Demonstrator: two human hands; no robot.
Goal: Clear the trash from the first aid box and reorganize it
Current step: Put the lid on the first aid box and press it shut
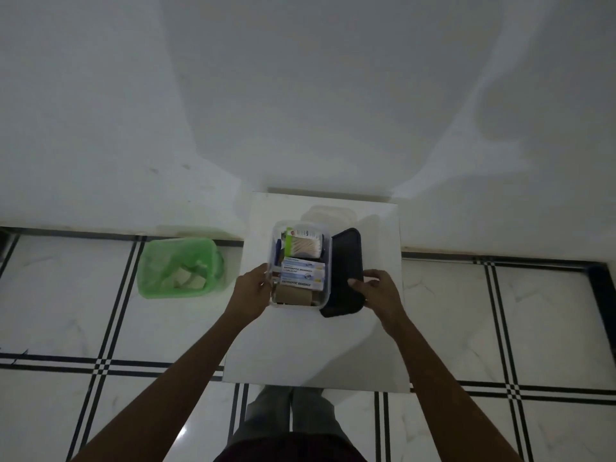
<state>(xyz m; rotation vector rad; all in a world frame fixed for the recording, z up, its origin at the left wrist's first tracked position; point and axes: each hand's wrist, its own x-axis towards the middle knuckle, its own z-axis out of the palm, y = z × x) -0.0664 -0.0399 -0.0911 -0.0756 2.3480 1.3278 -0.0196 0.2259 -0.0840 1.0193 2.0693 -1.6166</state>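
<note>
A clear plastic first aid box (328, 248) stands on a small white table (316, 348). Inside it lie a pack of cotton swabs (305, 245), two antiseptic bandage cartons (301, 274) and a brown roll (295, 296). My left hand (251, 291) grips the box's left wall. The dark lid (346, 261) leans against the box's right side, and my right hand (375, 288) holds its right edge with the thumb on top.
A green bin (150, 271) lined with a green bag sits on the tiled floor left of the table, with pale scraps (188, 278) inside. A white wall rises behind the table. My legs show below the table's near edge.
</note>
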